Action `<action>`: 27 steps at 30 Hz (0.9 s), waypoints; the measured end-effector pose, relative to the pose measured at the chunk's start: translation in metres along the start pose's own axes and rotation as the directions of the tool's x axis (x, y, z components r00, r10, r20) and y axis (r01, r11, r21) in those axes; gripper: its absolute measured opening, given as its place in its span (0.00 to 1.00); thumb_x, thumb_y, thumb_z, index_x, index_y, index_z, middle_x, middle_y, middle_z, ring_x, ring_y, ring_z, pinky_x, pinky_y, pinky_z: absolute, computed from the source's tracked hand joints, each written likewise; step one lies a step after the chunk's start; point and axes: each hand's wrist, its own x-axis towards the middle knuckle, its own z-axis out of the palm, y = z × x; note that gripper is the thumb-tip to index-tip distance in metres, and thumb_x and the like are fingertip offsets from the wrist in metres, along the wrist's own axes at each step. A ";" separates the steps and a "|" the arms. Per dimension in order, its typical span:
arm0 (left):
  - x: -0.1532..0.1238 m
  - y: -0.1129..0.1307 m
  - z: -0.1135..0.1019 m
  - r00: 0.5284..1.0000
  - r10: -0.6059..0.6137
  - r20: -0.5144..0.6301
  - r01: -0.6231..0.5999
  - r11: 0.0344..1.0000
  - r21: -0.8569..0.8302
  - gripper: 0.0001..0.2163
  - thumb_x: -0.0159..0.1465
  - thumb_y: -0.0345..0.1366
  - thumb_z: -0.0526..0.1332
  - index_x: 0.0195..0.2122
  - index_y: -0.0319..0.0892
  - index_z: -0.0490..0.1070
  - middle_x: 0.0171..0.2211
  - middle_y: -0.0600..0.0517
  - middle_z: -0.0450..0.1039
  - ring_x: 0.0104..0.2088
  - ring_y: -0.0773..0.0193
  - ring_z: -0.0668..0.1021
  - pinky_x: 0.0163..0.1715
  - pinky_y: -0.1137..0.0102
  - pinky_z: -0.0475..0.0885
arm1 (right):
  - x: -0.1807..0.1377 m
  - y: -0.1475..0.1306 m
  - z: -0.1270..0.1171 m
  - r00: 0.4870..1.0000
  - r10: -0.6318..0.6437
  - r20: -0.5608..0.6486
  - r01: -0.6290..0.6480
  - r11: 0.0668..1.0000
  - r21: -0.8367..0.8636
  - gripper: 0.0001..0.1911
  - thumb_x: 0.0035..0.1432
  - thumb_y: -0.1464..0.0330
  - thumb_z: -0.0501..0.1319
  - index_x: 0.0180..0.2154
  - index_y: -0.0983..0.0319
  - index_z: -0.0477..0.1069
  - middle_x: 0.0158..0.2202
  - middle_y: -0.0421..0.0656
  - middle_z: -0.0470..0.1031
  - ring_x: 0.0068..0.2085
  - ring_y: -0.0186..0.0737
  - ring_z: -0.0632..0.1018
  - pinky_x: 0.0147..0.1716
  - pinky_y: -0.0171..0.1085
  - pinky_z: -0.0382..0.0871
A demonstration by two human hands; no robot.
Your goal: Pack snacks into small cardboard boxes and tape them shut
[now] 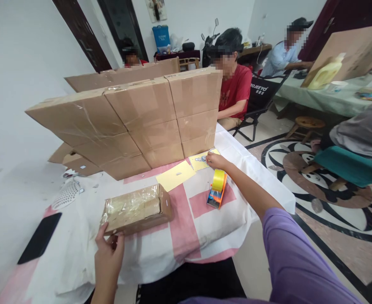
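1. We take the small cardboard box, wrapped in clear tape, as our landmark; it lies on the table with the white and pink cloth.
2. Our left hand is at the near corner of this box. The thumb and fingers touch its near edge, with the fingers loosely apart, not clamped around it.
3. Our right hand is far from the box, to its right and behind it. The fingertips are together on a sheet with a printed picture; we cannot tell if they pinch it or only press it.
4. The tape dispenser with the yellow roll stands to the right of the box, just below the right hand and not touching it.
5. A yellow paper lies just behind the box.
6. A wall of stacked cartons stands behind the box.
7. A black phone lies to the left of the box, well apart.
8. Other persons sit beyond the cartons.
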 end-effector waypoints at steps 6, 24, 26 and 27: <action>-0.001 0.002 -0.001 1.000 0.004 0.001 -0.004 1.000 0.020 0.38 0.61 0.53 0.59 0.70 0.46 0.51 0.34 0.48 0.82 0.33 0.52 0.83 0.35 0.63 0.72 | -0.001 0.004 0.002 0.993 0.090 -0.071 -0.083 0.992 0.098 0.09 0.61 0.74 0.57 0.40 0.63 0.76 0.35 0.45 0.80 0.35 0.41 0.75 0.35 0.34 0.62; 0.000 0.001 0.001 1.000 0.002 -0.003 -0.002 1.000 0.017 0.38 0.62 0.53 0.59 0.70 0.46 0.51 0.35 0.48 0.81 0.33 0.52 0.82 0.35 0.62 0.72 | -0.005 0.010 0.008 0.970 0.135 -0.201 -0.113 0.987 0.117 0.14 0.58 0.79 0.55 0.40 0.66 0.77 0.42 0.50 0.78 0.42 0.42 0.76 0.46 0.36 0.68; -0.001 0.002 0.000 1.000 0.000 -0.004 0.000 1.000 0.013 0.37 0.62 0.52 0.59 0.70 0.46 0.50 0.35 0.48 0.81 0.33 0.52 0.82 0.36 0.62 0.73 | -0.007 0.010 0.007 0.967 0.153 -0.202 -0.137 0.986 0.091 0.14 0.60 0.78 0.54 0.41 0.66 0.78 0.43 0.51 0.77 0.43 0.43 0.76 0.46 0.37 0.68; -0.001 0.002 0.000 1.000 0.001 -0.006 0.000 1.000 0.013 0.37 0.62 0.52 0.59 0.70 0.47 0.50 0.36 0.47 0.82 0.33 0.52 0.82 0.36 0.62 0.73 | -0.008 0.010 0.007 0.965 0.165 -0.202 -0.152 0.985 0.078 0.15 0.61 0.78 0.53 0.42 0.66 0.78 0.44 0.52 0.76 0.43 0.44 0.76 0.46 0.37 0.68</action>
